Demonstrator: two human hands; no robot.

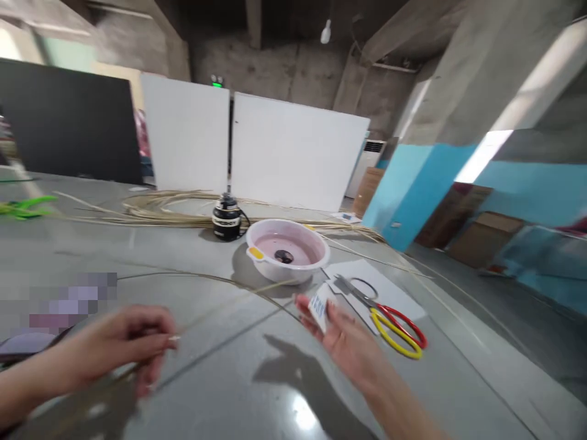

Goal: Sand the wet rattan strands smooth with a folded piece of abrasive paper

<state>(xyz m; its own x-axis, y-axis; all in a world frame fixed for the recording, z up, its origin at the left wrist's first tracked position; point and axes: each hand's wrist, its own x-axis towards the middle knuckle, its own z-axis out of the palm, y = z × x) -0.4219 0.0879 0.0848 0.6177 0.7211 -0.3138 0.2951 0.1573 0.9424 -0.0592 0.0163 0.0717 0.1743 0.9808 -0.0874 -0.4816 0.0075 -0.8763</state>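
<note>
My left hand (137, 345) is closed at the lower left, thumb and forefinger pinched on a thin pale cane strip (229, 304). From the fingers the strip slants up to the right, towards the front of the bowl. At the right, my right hand (342, 333) is turned partly palm up and grips a small white piece with blue print (320, 307), perhaps folded paper or cloth. Just beyond this hand lie scissors (380, 311) with one red and one yellow handle. A white bowl (288, 272) of pinkish water, something dark inside, stands ahead.
Coiled cane strips (151, 211) lie along the table's far side, behind a black-and-white corded pot (227, 217). White sheets (367, 278) lie under the scissors. Green clamps (30, 208) are at far left. White panels (298, 150) stand behind the table; its right edge slopes away.
</note>
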